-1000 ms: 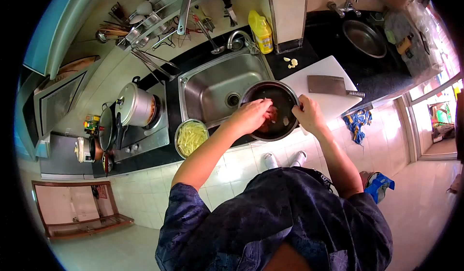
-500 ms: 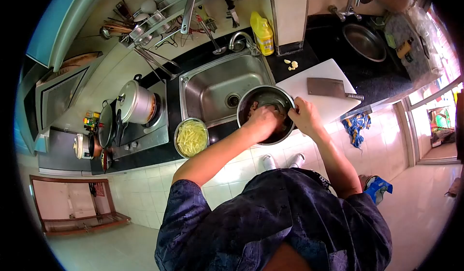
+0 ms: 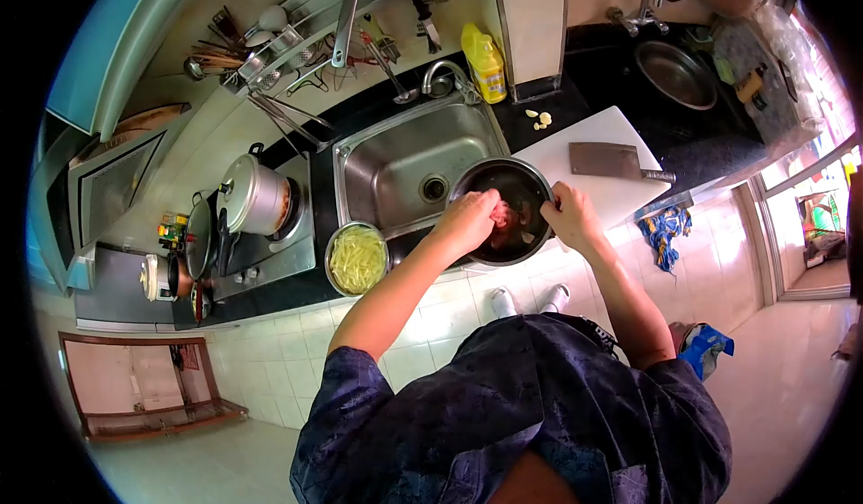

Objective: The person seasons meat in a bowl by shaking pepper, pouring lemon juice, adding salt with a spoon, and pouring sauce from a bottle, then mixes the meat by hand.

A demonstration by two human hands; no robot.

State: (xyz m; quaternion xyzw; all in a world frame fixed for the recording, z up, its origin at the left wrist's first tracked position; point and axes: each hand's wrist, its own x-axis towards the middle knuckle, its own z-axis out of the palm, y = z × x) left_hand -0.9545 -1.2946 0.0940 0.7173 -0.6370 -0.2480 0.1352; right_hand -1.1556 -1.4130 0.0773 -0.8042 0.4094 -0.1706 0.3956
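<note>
A dark-walled steel bowl (image 3: 515, 177) is at the counter's front edge, between the sink and the cutting board. My right hand grips its rim on the right side, thumb over the edge. Inside the bowl, at its left, my left hand (image 3: 469, 223) is closed round some reddish meat (image 3: 505, 220); more pieces lie in the bottom. My right hand (image 3: 572, 214) stays near the white cutting board (image 3: 589, 135), where a cleaver (image 3: 604, 160) lies flat. To the left stands a bowl of pale green shreds (image 3: 357, 259).
The steel sink (image 3: 387, 158) lies behind the bowl. Peeled garlic cloves (image 3: 542, 121) and a yellow bottle (image 3: 484, 63) are at the back. A pressure cooker (image 3: 253, 194) stands on the stove at left, and a round basin (image 3: 674, 74) at the back right.
My left hand has lifted from deep in the bowl and moved back to its left side, with meat now visible at its fingers. My right hand keeps its hold on the rim.
</note>
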